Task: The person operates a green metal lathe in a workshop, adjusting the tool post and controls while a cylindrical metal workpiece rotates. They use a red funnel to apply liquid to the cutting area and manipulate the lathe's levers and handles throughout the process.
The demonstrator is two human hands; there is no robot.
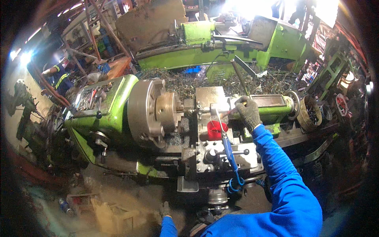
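My right hand (248,112), in a grey knit glove, is closed over the tailstock side of a green lathe. A thin reddish stick (227,114) reaches left from its fingers; its kind is unclear. A long metal lever (239,76) rises just behind this hand. Left of it, a red cup (216,130) stands on the carriage (200,152), and a blue air gun (228,151) with a coiled hose lies beside the cup. The large chuck (144,110) faces a tool post. My left hand (166,209), gloved too, hangs low before the lathe, fingers loosely extended, holding nothing visible.
Small tools lie on the headstock top (89,96). Metal chips (181,79) heap behind the lathe, before another green machine (189,59). A person (61,77) in dark blue is at far left. Carriage handwheels (217,197) jut toward me; a round bin (309,113) stands at right.
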